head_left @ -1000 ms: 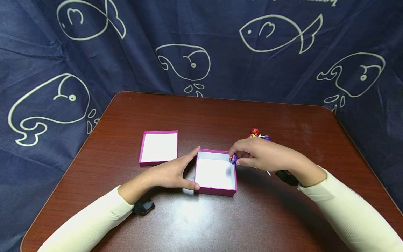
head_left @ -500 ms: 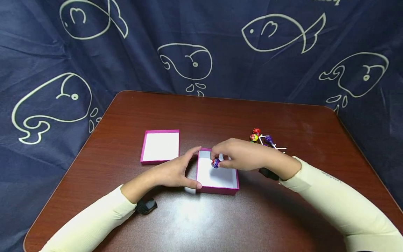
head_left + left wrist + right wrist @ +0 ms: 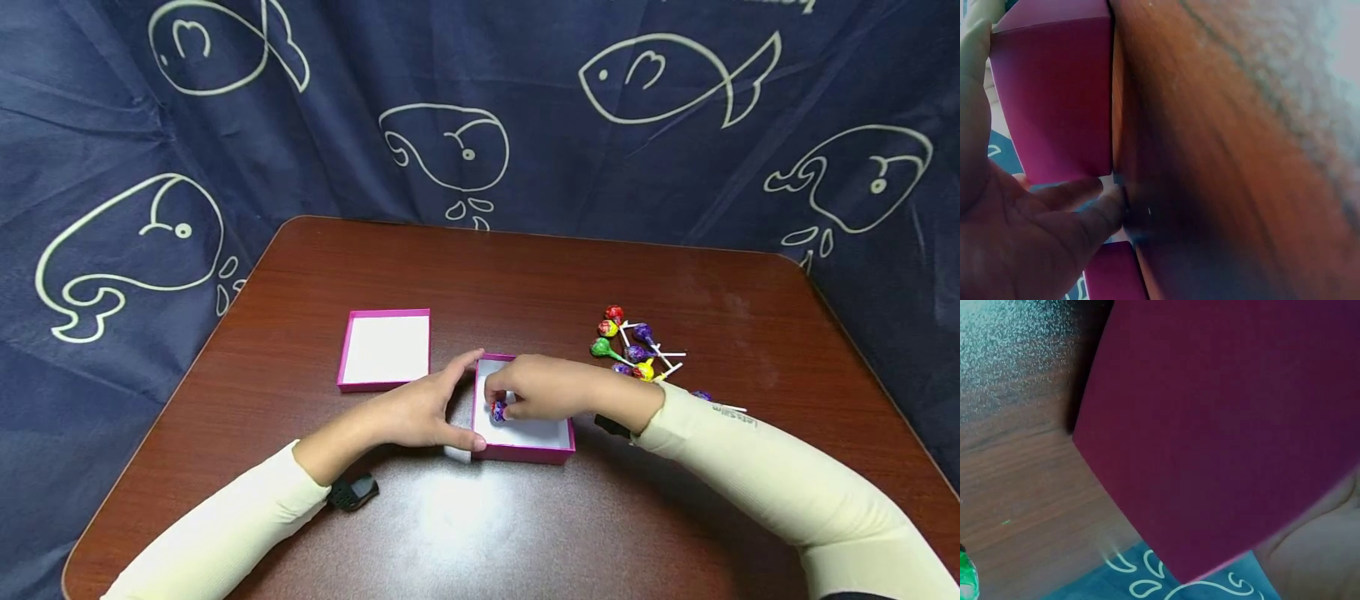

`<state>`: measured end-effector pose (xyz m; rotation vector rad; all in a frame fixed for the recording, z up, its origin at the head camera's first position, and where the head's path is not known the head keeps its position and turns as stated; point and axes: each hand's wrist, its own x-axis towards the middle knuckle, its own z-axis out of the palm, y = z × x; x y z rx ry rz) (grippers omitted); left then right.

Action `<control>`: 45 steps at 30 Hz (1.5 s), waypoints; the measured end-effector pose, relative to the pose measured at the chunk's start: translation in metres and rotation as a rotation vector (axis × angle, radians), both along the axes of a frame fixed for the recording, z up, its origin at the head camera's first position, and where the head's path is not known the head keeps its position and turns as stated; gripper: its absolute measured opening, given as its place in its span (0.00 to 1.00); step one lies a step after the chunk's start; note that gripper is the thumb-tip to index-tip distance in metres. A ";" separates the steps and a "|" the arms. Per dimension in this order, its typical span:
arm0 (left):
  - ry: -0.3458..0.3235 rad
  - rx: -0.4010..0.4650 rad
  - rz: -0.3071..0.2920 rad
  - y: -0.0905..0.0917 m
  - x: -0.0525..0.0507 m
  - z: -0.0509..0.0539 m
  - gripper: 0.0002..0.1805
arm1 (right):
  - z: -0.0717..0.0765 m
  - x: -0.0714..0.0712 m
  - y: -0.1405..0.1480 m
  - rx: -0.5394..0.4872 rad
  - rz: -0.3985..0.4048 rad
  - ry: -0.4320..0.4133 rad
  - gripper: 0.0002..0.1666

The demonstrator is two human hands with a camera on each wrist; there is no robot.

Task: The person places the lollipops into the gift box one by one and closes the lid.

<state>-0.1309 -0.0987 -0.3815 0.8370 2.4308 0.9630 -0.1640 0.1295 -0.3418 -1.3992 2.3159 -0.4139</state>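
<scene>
My right hand [image 3: 551, 387] reaches into a magenta box [image 3: 525, 455] with a white inside. It pinches a lollipop by its purple-and-red wrapped head [image 3: 498, 411]; the stick is hidden by the hand. Against the box's left side rests my left hand [image 3: 412, 412], thumb at the near corner and a finger at the far one, both fairly straight. In the left wrist view, that hand [image 3: 1035, 231] lies beside the box wall [image 3: 1060, 100]. The box's outer wall [image 3: 1210, 437] fills most of the right wrist view and hides the lollipop.
Left of the box lies its shallow magenta-edged lid [image 3: 386, 350], white side up. Several lollipops, among them a green one [image 3: 602, 347] and a red one [image 3: 614, 313], lie scattered to the right. A dark blue cloth [image 3: 525, 75] hangs behind the brown table [image 3: 525, 275].
My right hand has carried the lollipop left from the box's right rim and down inside it. More of the scattered lollipops show now. The left hand stays at the box's side.
</scene>
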 end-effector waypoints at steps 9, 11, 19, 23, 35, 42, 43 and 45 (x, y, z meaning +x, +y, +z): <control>0.016 -0.008 0.006 0.000 0.001 0.002 0.64 | -0.005 0.002 -0.004 -0.016 0.002 0.012 0.07; 0.012 -0.011 0.006 0.001 0.001 0.002 0.64 | -0.006 0.001 -0.004 -0.019 0.014 0.008 0.08; 0.006 -0.018 0.010 0.002 0.001 0.001 0.64 | -0.011 0.001 -0.008 -0.029 0.031 0.001 0.08; 0.011 -0.008 0.000 0.002 0.001 0.000 0.64 | -0.011 0.002 -0.008 -0.027 0.009 -0.037 0.07; 0.016 0.009 -0.018 0.001 0.001 0.000 0.65 | -0.013 0.000 -0.009 -0.053 -0.034 -0.106 0.05; 0.015 0.002 -0.015 0.002 0.001 0.000 0.65 | -0.012 0.002 -0.008 -0.036 -0.036 -0.228 0.12; 0.013 0.002 -0.016 0.002 0.001 0.000 0.65 | -0.012 0.002 -0.008 -0.036 -0.035 -0.249 0.13; 0.013 -0.002 -0.014 0.002 0.000 0.000 0.64 | -0.011 0.003 -0.007 -0.036 -0.027 -0.288 0.16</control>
